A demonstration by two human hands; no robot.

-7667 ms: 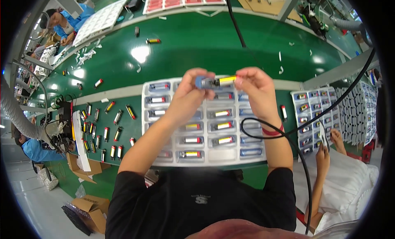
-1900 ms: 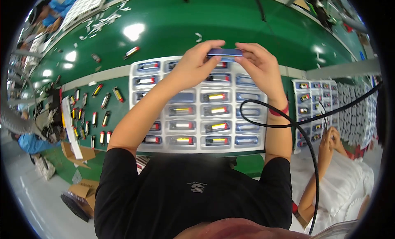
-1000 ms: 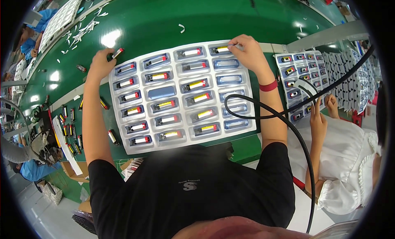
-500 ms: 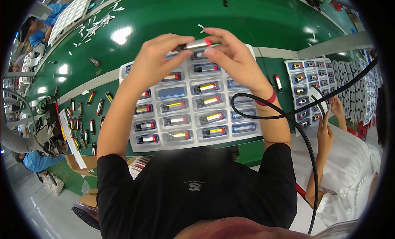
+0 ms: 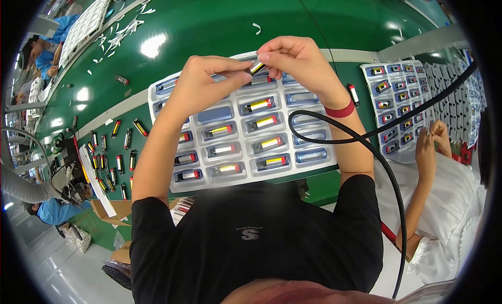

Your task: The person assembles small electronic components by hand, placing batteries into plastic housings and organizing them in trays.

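Both my hands meet above the far part of a white moulded tray. Between them is a small cylindrical battery, silvery with a yellow strip, held at a tilt. The thumb and fingers of my left hand pinch its lower end. My right hand, with a red band on the wrist, pinches the upper end. Fingertips hide parts of the battery. Many of the tray's pockets hold similar batteries with red and black ends, such as one battery; one pocket near the middle shows only blue.
A black cable loops over the tray's right side. Loose batteries are scattered at the left, and a single battery lies right of the tray. Another person's hands are beside a second filled tray. White paper scraps lie at far left.
The battery has turned from nearly level to a steep tilt, and my right fingers have closed in on its upper end. The other person's hands no longer show the white strip.
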